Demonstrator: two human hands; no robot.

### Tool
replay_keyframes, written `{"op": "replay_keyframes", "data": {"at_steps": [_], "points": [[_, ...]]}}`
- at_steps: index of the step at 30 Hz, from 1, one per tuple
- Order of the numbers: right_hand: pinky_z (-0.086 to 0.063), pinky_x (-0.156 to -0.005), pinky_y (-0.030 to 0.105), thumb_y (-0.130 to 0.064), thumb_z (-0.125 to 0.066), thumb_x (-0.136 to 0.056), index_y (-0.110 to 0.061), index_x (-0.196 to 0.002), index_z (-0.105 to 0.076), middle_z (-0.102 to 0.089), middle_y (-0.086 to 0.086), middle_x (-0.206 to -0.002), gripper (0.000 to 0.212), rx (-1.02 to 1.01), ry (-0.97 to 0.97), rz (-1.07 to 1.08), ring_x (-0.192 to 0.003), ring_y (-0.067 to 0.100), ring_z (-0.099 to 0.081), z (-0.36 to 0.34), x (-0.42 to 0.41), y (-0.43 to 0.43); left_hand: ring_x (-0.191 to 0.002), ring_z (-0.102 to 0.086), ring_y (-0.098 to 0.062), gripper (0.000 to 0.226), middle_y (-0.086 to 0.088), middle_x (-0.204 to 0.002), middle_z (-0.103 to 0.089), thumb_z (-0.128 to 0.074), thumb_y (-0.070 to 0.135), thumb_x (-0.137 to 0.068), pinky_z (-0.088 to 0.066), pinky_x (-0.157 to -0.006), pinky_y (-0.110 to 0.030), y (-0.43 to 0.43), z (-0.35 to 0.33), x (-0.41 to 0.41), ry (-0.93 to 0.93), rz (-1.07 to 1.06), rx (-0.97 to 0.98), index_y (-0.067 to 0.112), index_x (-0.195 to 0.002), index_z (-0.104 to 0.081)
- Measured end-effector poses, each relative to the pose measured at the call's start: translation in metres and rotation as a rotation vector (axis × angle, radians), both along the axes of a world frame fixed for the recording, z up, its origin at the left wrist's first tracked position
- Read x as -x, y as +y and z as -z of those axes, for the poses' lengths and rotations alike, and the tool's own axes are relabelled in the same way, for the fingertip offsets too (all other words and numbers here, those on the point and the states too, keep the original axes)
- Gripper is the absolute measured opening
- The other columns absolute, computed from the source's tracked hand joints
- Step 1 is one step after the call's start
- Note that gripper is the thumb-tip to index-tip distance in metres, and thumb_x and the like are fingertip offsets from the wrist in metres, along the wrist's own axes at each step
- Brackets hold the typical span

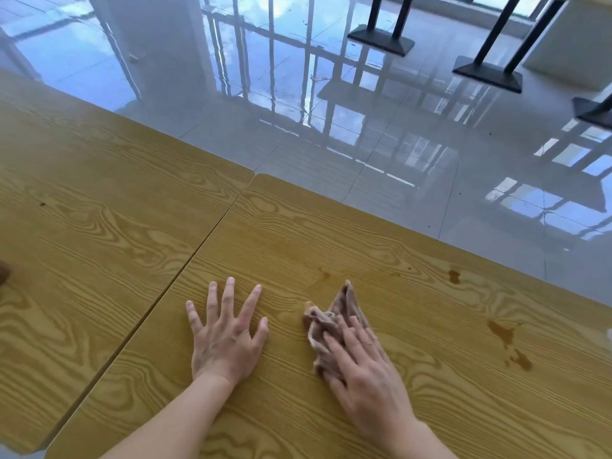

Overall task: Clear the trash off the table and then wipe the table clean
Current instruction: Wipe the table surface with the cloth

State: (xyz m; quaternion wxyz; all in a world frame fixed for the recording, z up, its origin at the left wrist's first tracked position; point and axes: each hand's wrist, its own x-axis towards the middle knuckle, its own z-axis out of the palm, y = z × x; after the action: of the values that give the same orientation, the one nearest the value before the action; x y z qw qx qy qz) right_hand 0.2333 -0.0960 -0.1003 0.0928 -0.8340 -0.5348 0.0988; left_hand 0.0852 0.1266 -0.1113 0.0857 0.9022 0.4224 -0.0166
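A crumpled brown cloth [331, 321] lies on the wood-grain table [381, 260]. My right hand [367, 369] presses flat on the cloth's near part, with the fingers laid over it. My left hand [225, 336] rests palm down on the bare table to the left of the cloth, fingers spread and nothing under it. Brown liquid stains [508, 342] mark the table to the right of the cloth. A smaller stain [454, 275] sits near the far edge, and a faint one [323, 274] just beyond the cloth.
A second wood-grain table [99, 210] butts against this one on the left, with a narrow seam [198, 246] between them. Beyond the far edge is a glossy tiled floor [397, 144]. Black table bases [381, 41] stand at the back right.
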Motion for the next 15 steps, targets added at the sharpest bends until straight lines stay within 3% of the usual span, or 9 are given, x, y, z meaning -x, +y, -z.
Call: {"op": "replay_keyframes", "data": {"at_steps": [3, 6, 10, 13, 15], "points": [[-0.011, -0.124, 0.046, -0.062, -0.023, -0.101, -0.039, -0.156, -0.013, 0.003, -0.005, -0.167, 0.061, 0.092, -0.03, 0.221, -0.153, 0.02, 0.007, -0.002, -0.052, 0.012, -0.15, 0.008, -0.03, 0.063, -0.004, -0.165, -0.002, -0.018, 0.066, -0.09, 0.006, -0.116, -0.065, 0.0, 0.001, 0.0, 0.003, -0.002, -0.004, 0.05, -0.15, -0.01], [0.001, -0.124, 0.048, -0.066, -0.024, -0.097, -0.046, -0.154, -0.011, 0.008, -0.008, -0.166, 0.062, 0.132, 0.068, 0.444, -0.152, 0.028, 0.011, -0.013, -0.078, 0.069, -0.15, 0.008, -0.03, 0.063, -0.004, -0.165, -0.002, -0.018, 0.066, -0.09, 0.006, -0.116, -0.065, 0.0, 0.001, 0.0, -0.01, -0.002, -0.012, 0.05, -0.15, -0.01], [0.003, -0.123, 0.052, -0.065, -0.019, -0.1, -0.051, -0.153, -0.009, 0.013, -0.014, -0.165, 0.055, 0.054, 0.054, 0.258, -0.151, 0.027, 0.017, -0.008, -0.036, 0.081, -0.15, 0.006, -0.03, 0.063, -0.004, -0.165, -0.005, -0.018, 0.066, -0.09, 0.004, -0.116, -0.065, 0.001, 0.0, 0.001, -0.01, 0.005, -0.005, 0.051, -0.15, -0.012], [-0.01, -0.124, 0.045, -0.061, -0.025, -0.102, -0.039, -0.156, -0.019, -0.002, -0.011, -0.167, 0.058, 0.002, -0.026, 0.093, -0.154, 0.021, 0.001, -0.002, 0.003, 0.019, -0.151, 0.004, -0.031, 0.063, -0.004, -0.165, -0.007, -0.019, 0.066, -0.089, 0.003, -0.116, -0.066, 0.0, -0.001, -0.001, -0.019, 0.01, 0.004, 0.05, -0.15, -0.014], [-0.013, -0.121, 0.041, -0.061, -0.027, -0.102, -0.032, -0.156, -0.024, -0.011, -0.008, -0.166, 0.061, 0.012, -0.069, 0.163, -0.154, 0.018, -0.005, 0.0, -0.007, -0.026, -0.15, 0.005, -0.031, 0.063, -0.005, -0.165, -0.005, -0.018, 0.065, -0.089, 0.004, -0.115, -0.066, 0.0, -0.003, -0.001, -0.002, 0.02, 0.016, 0.049, -0.151, -0.012]]}}
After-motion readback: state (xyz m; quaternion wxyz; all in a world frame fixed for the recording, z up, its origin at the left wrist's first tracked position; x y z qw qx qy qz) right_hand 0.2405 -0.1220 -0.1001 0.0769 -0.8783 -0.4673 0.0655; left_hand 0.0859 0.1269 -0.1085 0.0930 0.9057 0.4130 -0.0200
